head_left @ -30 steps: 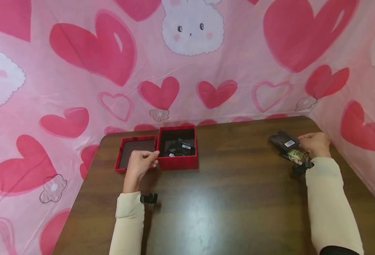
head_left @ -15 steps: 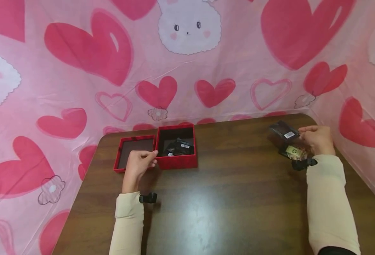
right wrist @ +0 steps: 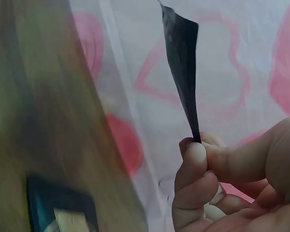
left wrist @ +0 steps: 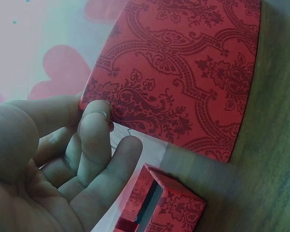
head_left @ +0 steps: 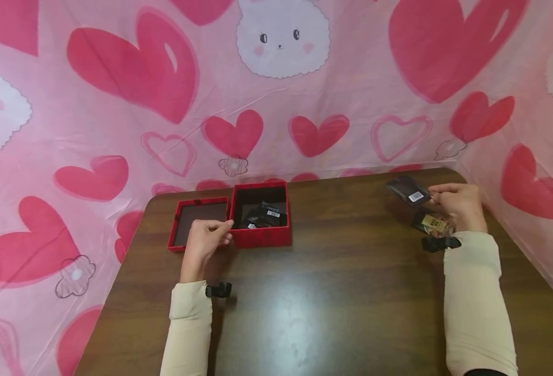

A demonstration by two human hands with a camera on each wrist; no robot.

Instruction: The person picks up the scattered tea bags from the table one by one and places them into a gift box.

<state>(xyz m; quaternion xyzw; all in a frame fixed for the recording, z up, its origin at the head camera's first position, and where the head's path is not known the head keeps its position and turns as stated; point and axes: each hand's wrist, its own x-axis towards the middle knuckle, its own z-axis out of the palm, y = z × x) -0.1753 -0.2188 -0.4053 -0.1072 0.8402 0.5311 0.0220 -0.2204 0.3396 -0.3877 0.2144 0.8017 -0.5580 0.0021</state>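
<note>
My left hand (head_left: 208, 237) pinches the near left corner of a red patterned box (head_left: 263, 238) between thumb and fingertips, as the left wrist view shows up close. Several black sachets (head_left: 269, 215), some with white barcode labels, lie inside the box. Over at the far right, my right hand (head_left: 461, 203) holds another black sachet (head_left: 409, 191) by its edge, barcode side showing in the head view. Seen edge-on in the right wrist view, this held sachet (right wrist: 182, 63) stands up from thumb and finger, raised above the table. Below it lies a sachet with a yellowish label (head_left: 433, 224).
The red lid (head_left: 175, 232), dark inside facing up, lies directly left of the box, partly behind my left hand. The brown wooden table (head_left: 342, 271) ends at the back against a pink heart-patterned cloth (head_left: 318, 136).
My right hand has lifted the barcoded sachet off the yellowish-labelled one and carried it slightly left, so the lower sachet shows more fully. My left hand stays at the box corner.
</note>
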